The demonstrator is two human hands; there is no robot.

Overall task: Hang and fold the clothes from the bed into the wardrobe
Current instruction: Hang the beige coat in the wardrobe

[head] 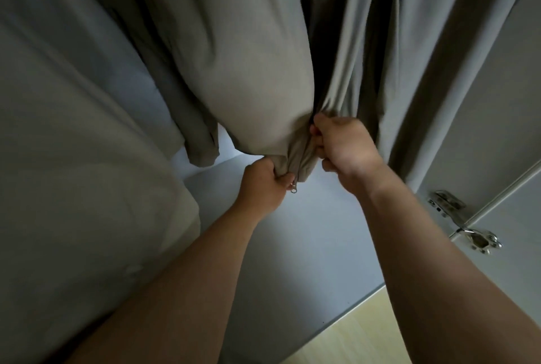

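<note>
A grey-beige zip-front garment [248, 71] hangs inside the wardrobe, filling the upper middle of the view. My left hand [263, 185] grips its bottom hem on the left side, just beside the small metal zipper pull [293, 188] that dangles below the hem. My right hand [342, 144] grips the right front edge of the same garment a little higher up. The two front edges meet between my hands. The hanger and rail are out of sight above.
More grey garments [424, 56] hang to the right, and a pale one [73, 158] bulges at the left. The wardrobe floor [307, 246] lies below. An open door with metal hinges [465, 226] stands at the right. Light wooden flooring [366, 340] shows at the bottom.
</note>
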